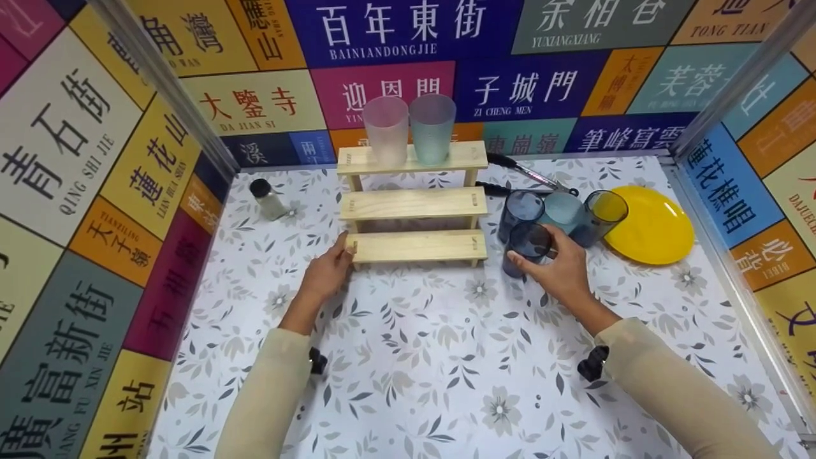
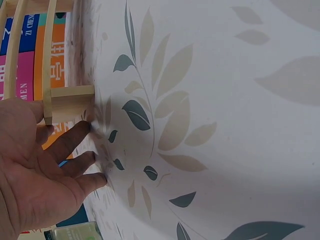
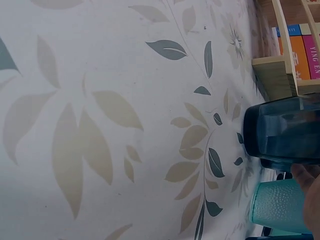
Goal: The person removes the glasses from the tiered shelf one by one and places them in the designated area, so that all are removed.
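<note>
A three-step wooden rack stands mid-table. My left hand pinches the left end of its lowest step; in the left wrist view, thumb and forefinger are at the board, with the other fingers spread near the cloth. To the rack's right, my right hand grips a dark blue clear cup, thumb on one side and fingers on the other. In the right wrist view this cup is upright just above or on the table; I cannot tell which. A pinkish cup and a pale green cup stand on the top step.
Behind the held cup are another dark blue cup, a light teal cup and a grey cup. A yellow plate lies at the right. Black-handled tongs lie behind. A black-capped jar stands left.
</note>
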`<act>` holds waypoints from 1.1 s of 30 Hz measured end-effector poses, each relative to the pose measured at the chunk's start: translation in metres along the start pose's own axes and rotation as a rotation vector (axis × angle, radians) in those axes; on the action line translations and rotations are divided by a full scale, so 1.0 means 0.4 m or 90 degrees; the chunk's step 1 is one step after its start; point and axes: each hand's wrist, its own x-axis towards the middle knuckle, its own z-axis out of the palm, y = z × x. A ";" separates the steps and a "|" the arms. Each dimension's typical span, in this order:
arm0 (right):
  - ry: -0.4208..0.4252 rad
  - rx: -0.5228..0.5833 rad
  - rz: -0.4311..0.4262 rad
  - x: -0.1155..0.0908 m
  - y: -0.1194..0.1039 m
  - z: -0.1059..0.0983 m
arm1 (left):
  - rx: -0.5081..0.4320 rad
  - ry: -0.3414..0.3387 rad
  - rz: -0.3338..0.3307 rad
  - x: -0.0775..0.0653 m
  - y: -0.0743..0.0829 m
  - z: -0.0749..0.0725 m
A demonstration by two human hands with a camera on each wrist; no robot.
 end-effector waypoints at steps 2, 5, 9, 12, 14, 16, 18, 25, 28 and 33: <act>0.000 -0.001 0.001 0.001 0.000 0.000 | 0.001 0.000 0.000 0.001 -0.001 0.000; 0.001 -0.001 0.005 0.001 0.000 0.001 | -0.004 -0.003 0.005 0.000 -0.001 -0.003; 0.004 -0.001 0.007 0.000 0.000 0.002 | -0.001 -0.003 0.011 -0.010 0.010 -0.012; 0.001 -0.007 0.007 -0.001 -0.001 0.002 | -0.005 -0.001 0.013 -0.010 0.010 -0.011; -0.004 -0.008 0.007 -0.001 -0.002 0.002 | -0.014 -0.004 0.006 -0.015 0.018 -0.012; -0.010 -0.009 0.007 0.000 -0.002 0.001 | -0.010 -0.001 0.004 -0.015 0.018 -0.011; -0.018 -0.007 0.012 0.001 -0.003 0.000 | -0.004 0.003 0.000 -0.015 0.019 -0.011; -0.043 -0.015 0.029 0.000 -0.007 -0.009 | -0.003 0.003 -0.007 -0.017 0.025 -0.010; -0.050 -0.012 0.035 0.001 -0.012 -0.019 | -0.005 0.002 -0.003 -0.016 0.025 -0.010; -0.046 0.001 0.024 0.012 -0.020 -0.043 | -0.011 0.001 0.004 -0.016 0.021 -0.011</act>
